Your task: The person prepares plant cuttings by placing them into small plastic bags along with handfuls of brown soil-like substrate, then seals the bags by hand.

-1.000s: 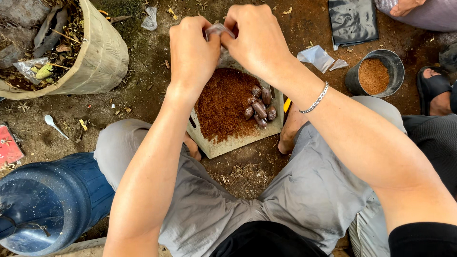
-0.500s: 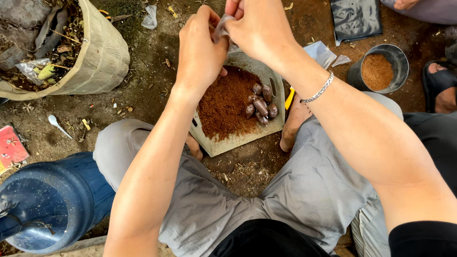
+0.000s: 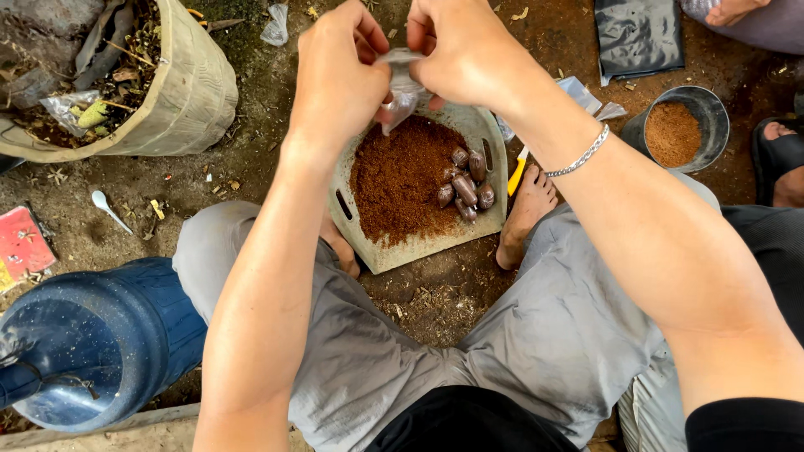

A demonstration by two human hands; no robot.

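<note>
While both hands hover above the grey tray [image 3: 394,255], the left hand [image 3: 339,75] and the right hand [image 3: 465,54] each pinch a side of one small clear plastic bag [image 3: 400,88], fingers closed on it, and what it holds is hard to make out; the tray lies on the dirt ground between the person's bare feet, filled with brown crumbly soil [image 3: 398,180] and a cluster of small dark filled packets [image 3: 465,186] at its right side. A round pot of brown powder [image 3: 674,130] stands well apart to the right; a blue water jug [image 3: 92,343] lies by the left knee.
</note>
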